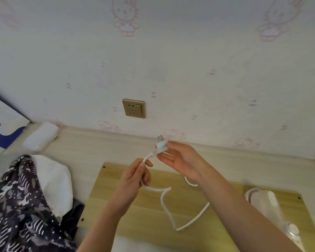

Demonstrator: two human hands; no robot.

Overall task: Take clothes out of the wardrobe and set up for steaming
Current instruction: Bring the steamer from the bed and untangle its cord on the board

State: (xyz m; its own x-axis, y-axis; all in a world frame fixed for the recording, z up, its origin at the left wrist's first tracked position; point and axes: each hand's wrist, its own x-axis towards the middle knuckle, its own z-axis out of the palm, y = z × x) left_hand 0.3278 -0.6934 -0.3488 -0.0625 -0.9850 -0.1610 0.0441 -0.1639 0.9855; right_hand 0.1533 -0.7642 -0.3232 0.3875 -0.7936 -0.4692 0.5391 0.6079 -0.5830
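- Head view, hands: right hand (180, 159) pinches the white plug (160, 144) between thumb and fingertips, metal prongs pointing up toward the far wall; the other fingers lie loosely extended beneath it.
- Left hand (135, 180) is curled round the white cord (166, 210) just below the plug's ribbed strain relief, thumb and forefinger pinching it.
- Plug and cord look: glossy white plastic, flat-bodied plug with short silvery prongs; the cord is thin and round, kinked into a few loose loops.
- Cord path: from the left hand it drops onto the wooden board (135, 220), bends in a sharp angle near the middle, and runs right behind the right forearm toward the steamer (269, 202).
- Steamer: white, smooth-bodied appliance lying on the near-right part of the board, partly blurred, with a clear section and a round white cap at its near end.
- Wall socket (134, 108): brass-coloured plate on the far wall, above and left of the plug, well apart from it.
- Clothes (25, 200): a dark patterned garment with white markings heaped at the near left, a white piece lying on top of it, beside the board's left edge.
- White packet (41, 135): lies at the far left by the wall.
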